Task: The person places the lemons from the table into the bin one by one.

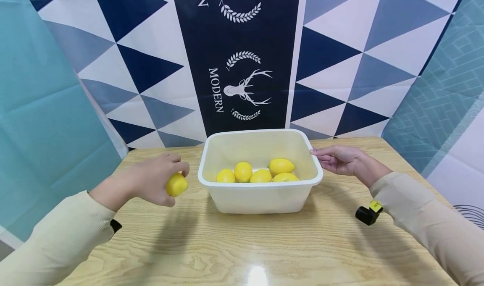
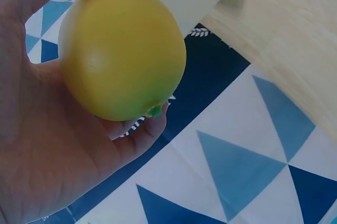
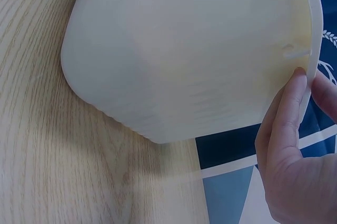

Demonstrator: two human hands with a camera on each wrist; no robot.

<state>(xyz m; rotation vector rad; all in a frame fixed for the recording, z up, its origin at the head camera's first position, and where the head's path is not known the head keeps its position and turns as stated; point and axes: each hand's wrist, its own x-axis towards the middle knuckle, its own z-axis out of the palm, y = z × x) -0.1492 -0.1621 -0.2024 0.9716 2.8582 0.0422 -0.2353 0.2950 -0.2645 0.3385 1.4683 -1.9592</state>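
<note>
A white plastic tub (image 1: 261, 198) stands on the table with several yellow lemons (image 1: 243, 171) lying in it. Left of the tub, my left hand (image 1: 153, 179) holds one more lemon (image 1: 177, 185) above the table, fingers and thumb curled round it. The left wrist view shows that lemon (image 2: 124, 50) close up, its green stem end pointing down. My right hand (image 1: 338, 159) pinches the tub's right rim. In the right wrist view its fingers (image 3: 287, 113) lie against the outer wall under the rim, with the thumb on the other side.
The wooden table (image 1: 242, 244) reaches back to a patterned cloth (image 1: 143, 67) hanging behind the tub. Teal cloth (image 1: 49, 109) hangs at the left side. A black wrist camera (image 1: 366, 215) sticks out from the right sleeve.
</note>
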